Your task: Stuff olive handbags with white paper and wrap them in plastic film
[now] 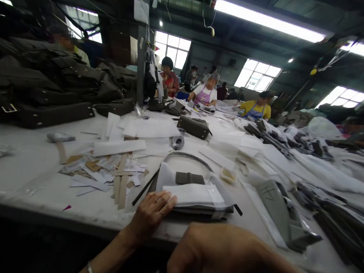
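A dark olive handbag (pixel 193 209) lies on the table in front of me. White wrapping sheet (pixel 194 195) covers part of it, clear tape crosses its right side, and a wrapped handle (pixel 190 156) arches behind. A small olive flap (pixel 190 178) shows above the sheet. My left hand (pixel 154 207) rests on the left end of the sheet, fingers laid over its edge. Nearer the camera, my right hand (pixel 213 250) is curled and blurred, in front of the table edge. Its fingertips are hidden, and I cannot make out what they hold.
Paper and card scraps (pixel 105 171) lie left of the bag. A tape roll (pixel 177 142), another olive bag (pixel 193 127) and a small yellowish dish (pixel 227 175) are behind. A grey-green tape dispenser-like piece (pixel 284 213) stands right. Dark bags (pixel 51 86) pile up left; co-workers sit farther back.
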A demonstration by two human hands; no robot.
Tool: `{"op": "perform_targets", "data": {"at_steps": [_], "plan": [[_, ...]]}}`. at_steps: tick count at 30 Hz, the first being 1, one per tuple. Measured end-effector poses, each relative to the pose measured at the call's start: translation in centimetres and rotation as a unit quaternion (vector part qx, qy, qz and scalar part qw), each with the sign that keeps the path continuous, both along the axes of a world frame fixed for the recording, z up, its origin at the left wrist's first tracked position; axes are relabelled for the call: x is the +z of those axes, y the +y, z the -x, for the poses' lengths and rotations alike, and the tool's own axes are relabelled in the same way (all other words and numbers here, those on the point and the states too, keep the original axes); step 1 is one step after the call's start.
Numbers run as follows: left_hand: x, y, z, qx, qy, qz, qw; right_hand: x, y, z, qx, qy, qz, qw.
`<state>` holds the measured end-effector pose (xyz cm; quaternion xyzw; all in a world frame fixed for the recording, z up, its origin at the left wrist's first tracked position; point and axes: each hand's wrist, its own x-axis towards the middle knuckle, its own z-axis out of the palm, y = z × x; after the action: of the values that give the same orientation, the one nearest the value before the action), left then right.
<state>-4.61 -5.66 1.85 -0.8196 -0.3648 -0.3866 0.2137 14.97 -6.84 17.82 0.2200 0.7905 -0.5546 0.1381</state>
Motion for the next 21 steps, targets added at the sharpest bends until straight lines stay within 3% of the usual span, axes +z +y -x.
{"op": "perform_targets", "data": {"at_steps": [2,4,7,10,15,21], "plan": [[-0.3,-0.1,-0.1,-0.004,-0.02,0.007,1.0,0.4,3.3,1.2,-0.018,0.033,-0.017,0.999],[-0.5,-0.1,-0.2,-0.007,-0.036,0.017,0.999,0.3,6.9,2.1,-0.069,0.027,-0.124,0.989],[-0.6,-0.1,-0.2,-0.01,-0.029,0.025,0.999,-0.6,12.0,2.9,-0.112,-0.041,-0.32,0.94],[-0.3,0.0,-0.1,-0.01,-0.026,0.031,0.999,-1.5,15.4,3.4,-0.139,-0.094,-0.426,0.889],[0.2,0.0,-0.1,-0.007,-0.064,0.045,0.997,-2.6,18.1,4.2,-0.157,-0.129,-0.456,0.867],[-0.5,-0.1,0.0,-0.007,-0.047,0.051,0.998,-4.9,21.2,5.1,-0.16,-0.126,-0.493,0.846]]}}
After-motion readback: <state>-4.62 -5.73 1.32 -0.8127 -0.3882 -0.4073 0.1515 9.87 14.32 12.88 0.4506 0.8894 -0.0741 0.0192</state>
